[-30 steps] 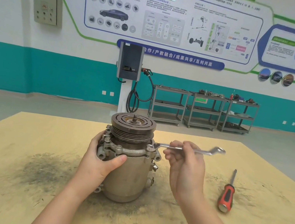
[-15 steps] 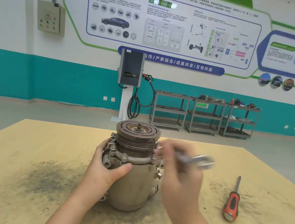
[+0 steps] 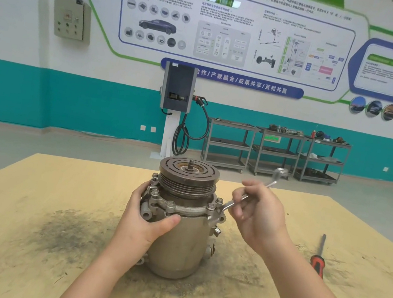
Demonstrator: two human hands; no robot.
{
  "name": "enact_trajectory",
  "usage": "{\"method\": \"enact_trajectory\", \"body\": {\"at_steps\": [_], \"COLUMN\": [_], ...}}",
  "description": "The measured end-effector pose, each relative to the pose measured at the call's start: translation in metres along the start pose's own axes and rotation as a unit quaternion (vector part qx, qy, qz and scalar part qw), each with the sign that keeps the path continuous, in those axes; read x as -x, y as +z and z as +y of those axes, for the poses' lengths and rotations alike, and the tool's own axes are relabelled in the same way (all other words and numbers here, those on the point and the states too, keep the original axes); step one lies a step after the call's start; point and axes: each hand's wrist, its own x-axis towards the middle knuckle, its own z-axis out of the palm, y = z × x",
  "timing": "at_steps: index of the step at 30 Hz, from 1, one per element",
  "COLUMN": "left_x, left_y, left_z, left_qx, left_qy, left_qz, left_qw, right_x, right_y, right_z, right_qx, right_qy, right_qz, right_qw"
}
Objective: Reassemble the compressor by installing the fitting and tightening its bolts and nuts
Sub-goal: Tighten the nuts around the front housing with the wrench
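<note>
The compressor (image 3: 181, 247) stands upright in the middle of the table, its dark grooved pulley (image 3: 188, 177) on top. Several bolts ring the metal flange (image 3: 181, 208) under the pulley. My left hand (image 3: 146, 216) grips the compressor's left side, thumb across the front of the body. My right hand (image 3: 255, 217) holds the shaft of a silver ring wrench (image 3: 275, 179). The wrench's lower end sits at a bolt on the flange's right side, and its free end points up and away to the right.
A screwdriver (image 3: 317, 262) with a red and black handle lies on the table (image 3: 26, 198) to the right. Dark grime stains the wood around the compressor. Beyond the table's far edge are open floor, a charging post and metal shelf carts.
The wrench has swung from pointing right to pointing up and away, my right hand turning with it. My left hand has stayed on the compressor.
</note>
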Motion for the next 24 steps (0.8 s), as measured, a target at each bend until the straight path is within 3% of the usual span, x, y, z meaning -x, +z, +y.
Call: {"method": "enact_trajectory", "body": {"at_steps": [2, 8, 18, 24], "left_x": [0.001, -0.001, -0.003, -0.003], "left_y": [0.000, 0.001, 0.000, 0.003], "left_z": [0.000, -0.001, -0.004, -0.004], "left_qx": [0.002, 0.004, 0.012, 0.019], "left_qy": [0.001, 0.003, 0.004, 0.006], "left_qz": [-0.002, -0.001, 0.005, 0.013], "left_qw": [1.000, 1.000, 1.000, 1.000], "right_x": [-0.003, -0.008, -0.024, 0.000], "right_y": [0.000, -0.003, 0.002, -0.004], "right_z": [0.003, 0.006, 0.011, 0.027], "right_qx": [0.037, -0.144, -0.124, -0.092], "right_qy": [0.008, -0.013, -0.005, -0.108], "right_qz": [-0.016, -0.009, 0.012, 0.046], "right_qw": [0.999, 0.989, 0.992, 0.989]}}
